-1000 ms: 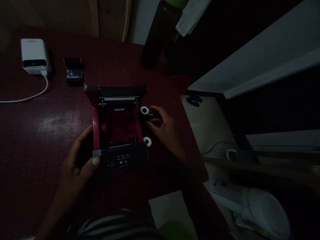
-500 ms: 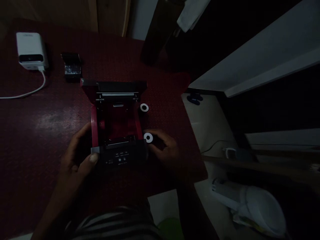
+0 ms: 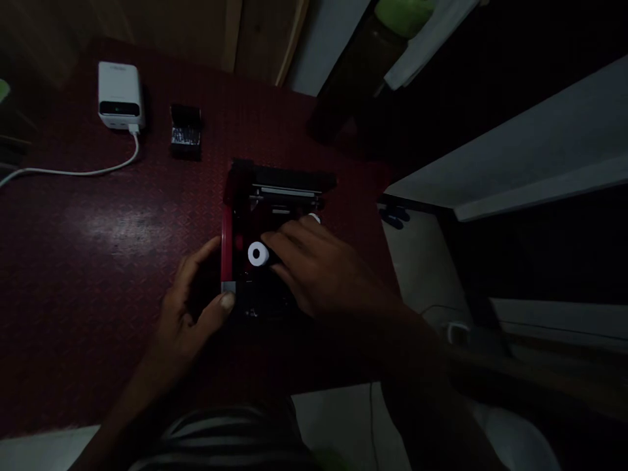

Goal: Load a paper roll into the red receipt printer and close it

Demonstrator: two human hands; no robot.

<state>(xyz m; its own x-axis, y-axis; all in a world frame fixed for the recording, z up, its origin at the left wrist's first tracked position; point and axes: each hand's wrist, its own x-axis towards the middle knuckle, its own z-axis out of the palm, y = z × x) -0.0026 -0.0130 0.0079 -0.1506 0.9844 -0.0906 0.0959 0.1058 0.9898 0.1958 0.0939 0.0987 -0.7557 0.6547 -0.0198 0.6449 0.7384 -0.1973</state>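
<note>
A red and black label printer (image 3: 226, 245) sits on the table with its lid (image 3: 284, 180) tilted up at the back. My left hand (image 3: 189, 320) grips its left side, the thumb on the front corner and the fingers along the red wall. Over the printer's inner bay, my right hand (image 3: 324, 268) is closed on a small paper roll (image 3: 258, 254), whose white end with a dark core hole faces left. I cannot tell whether the roll touches the bay floor. Behind my right hand, a second roll (image 3: 314, 218) shows only its white top.
A white power bank (image 3: 120, 98) with a white cable (image 3: 83, 173) stands at the back left of the red table (image 3: 122, 261). Right of it lies a small dark roll (image 3: 186, 134). A tall dark bottle with a green lid (image 3: 405, 16) rises at the back.
My right hand has carried the paper roll from beside the printer's right wall to the left, over the open bay. My left hand stays on the printer. The view has shifted.
</note>
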